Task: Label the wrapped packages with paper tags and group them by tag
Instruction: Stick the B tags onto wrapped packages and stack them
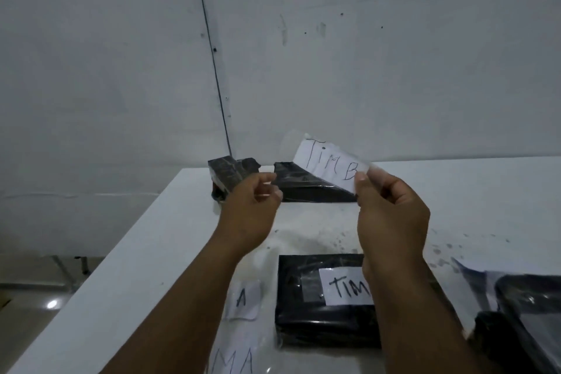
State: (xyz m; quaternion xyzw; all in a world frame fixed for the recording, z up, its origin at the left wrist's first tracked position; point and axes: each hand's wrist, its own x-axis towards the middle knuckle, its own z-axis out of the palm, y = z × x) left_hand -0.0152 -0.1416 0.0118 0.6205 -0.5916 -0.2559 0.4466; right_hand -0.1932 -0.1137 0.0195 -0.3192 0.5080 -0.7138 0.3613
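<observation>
- The left hand (249, 206) is raised above the table (145, 252), with its fingers loosely curled and the fingertips close to the thumb. If it pinches something clear, such as tape, I cannot tell; no solid thing shows in its grasp.
- Behind this hand, at the far edge of the table, lies 1 black package (227, 173). It has no tag that I can see.
- Just beside it, to the right, lies a second black package (306, 185), partly covered by the raised tag.
- The right hand (391, 209) pinches a white paper tag (328, 164) at its lower right corner, between thumb and fingers. The tag is in the air, tilted, and it reads "TIM B". A clear film seems to run past its edges, but this is blurred.
- Near the front, left of the right forearm, a small paper (243, 299) with the letter "A" lies flat on the table.
- Below it, at the bottom edge, another paper (233, 360) shows the letters "MA"; the rest is cut off.
- In the front middle lies a third black package (321, 300), with a white tag (346, 287) on top that reads "TIM"; the forearm hides the rest.
- At the far right, more black wrapped goods (528, 319) lie on the table, partly out of view.
- The table is white, with small dark spots near the middle.
- Behind is a pale grey wall (364, 55) with marks, and a thin dark cable (212, 64) runs down it.
</observation>
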